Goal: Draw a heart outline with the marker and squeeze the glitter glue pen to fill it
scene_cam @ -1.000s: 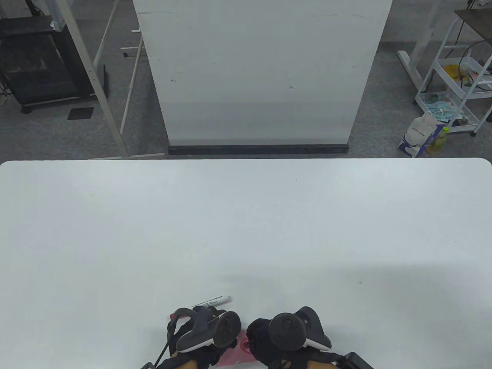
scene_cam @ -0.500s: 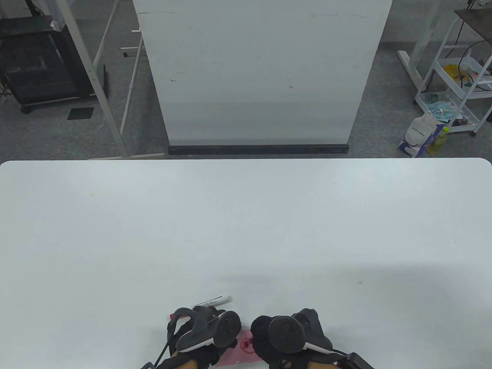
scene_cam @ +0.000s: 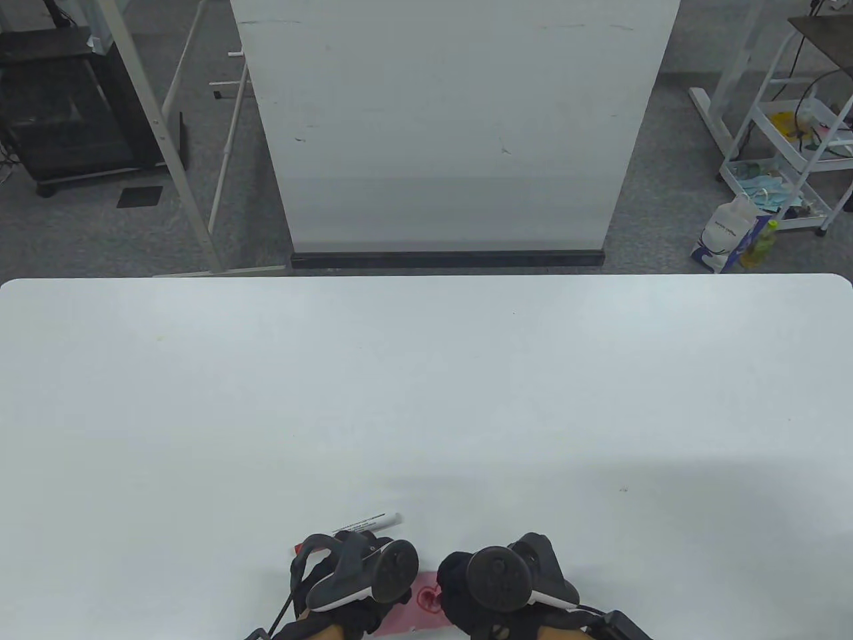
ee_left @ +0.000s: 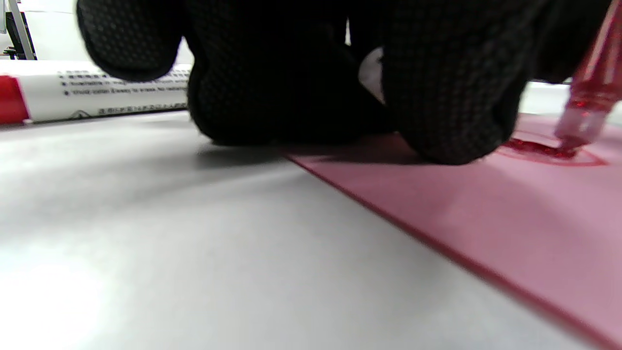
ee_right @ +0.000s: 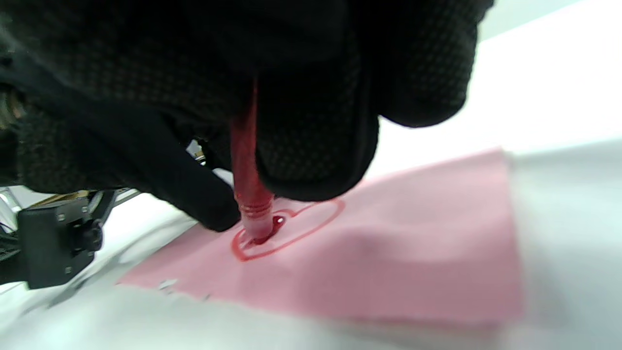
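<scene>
A pink paper (scene_cam: 418,617) lies at the table's near edge with a red heart outline (scene_cam: 428,598) drawn on it. My right hand (scene_cam: 466,587) grips a red glitter glue pen (ee_right: 249,189) upright, its tip pressed inside the heart outline (ee_right: 311,218), where a blob of red glitter sits. My left hand (scene_cam: 360,577) rests just left of the heart, with its fingertips (ee_left: 452,121) pressing down on the pink paper (ee_left: 486,218). A white marker (scene_cam: 374,521) with a red end lies on the table beyond the left hand.
The white table (scene_cam: 426,400) stretches far ahead and to both sides. A tall white board (scene_cam: 453,127) stands behind the far edge. A white trolley (scene_cam: 793,153) is at the far right on the floor.
My right hand has drifted slightly to the right with the glitter pen, uncovering more of the red heart. The left hand and the marker have stayed put.
</scene>
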`<act>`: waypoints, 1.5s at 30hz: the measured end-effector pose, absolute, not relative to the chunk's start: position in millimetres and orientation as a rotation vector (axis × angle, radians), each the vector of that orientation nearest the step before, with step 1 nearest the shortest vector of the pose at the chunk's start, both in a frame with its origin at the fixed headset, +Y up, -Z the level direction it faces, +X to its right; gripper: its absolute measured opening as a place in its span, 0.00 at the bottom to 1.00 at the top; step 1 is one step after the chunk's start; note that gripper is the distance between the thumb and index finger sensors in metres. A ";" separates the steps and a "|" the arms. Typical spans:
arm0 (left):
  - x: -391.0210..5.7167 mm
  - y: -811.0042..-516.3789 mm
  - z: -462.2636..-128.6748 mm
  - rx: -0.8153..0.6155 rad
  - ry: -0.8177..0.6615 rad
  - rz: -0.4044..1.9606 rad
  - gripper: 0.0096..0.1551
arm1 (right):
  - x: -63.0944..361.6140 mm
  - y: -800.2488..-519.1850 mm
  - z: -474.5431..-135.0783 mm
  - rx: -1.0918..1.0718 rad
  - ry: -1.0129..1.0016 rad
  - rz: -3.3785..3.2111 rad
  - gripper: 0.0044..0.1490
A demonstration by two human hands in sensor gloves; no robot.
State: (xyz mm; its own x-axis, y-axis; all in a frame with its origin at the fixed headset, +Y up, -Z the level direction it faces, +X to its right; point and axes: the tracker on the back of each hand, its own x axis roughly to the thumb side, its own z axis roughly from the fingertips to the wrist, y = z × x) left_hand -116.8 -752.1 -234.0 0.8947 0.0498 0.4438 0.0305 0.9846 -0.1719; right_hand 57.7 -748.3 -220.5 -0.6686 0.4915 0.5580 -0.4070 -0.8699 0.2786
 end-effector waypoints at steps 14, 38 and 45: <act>-116.7 -752.1 -233.8 -0.177 -0.465 0.009 0.26 | 58.2 -747.4 -220.6 0.860 0.151 2.504 0.19; -116.5 -752.1 -233.4 -0.178 -0.462 0.006 0.25 | 60.6 -744.6 -220.2 0.822 0.136 2.550 0.19; -116.1 -752.0 -233.5 -0.180 -0.461 0.004 0.25 | 60.8 -745.1 -219.2 0.864 0.201 2.522 0.20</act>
State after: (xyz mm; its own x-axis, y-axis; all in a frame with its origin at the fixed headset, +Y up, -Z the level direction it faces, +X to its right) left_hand -116.1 -752.0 -233.5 0.8958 0.0448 0.4422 0.0367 0.9841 -0.1741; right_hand 60.8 -745.1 -219.2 -0.6950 0.4712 0.5430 -0.3795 -0.8819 0.2797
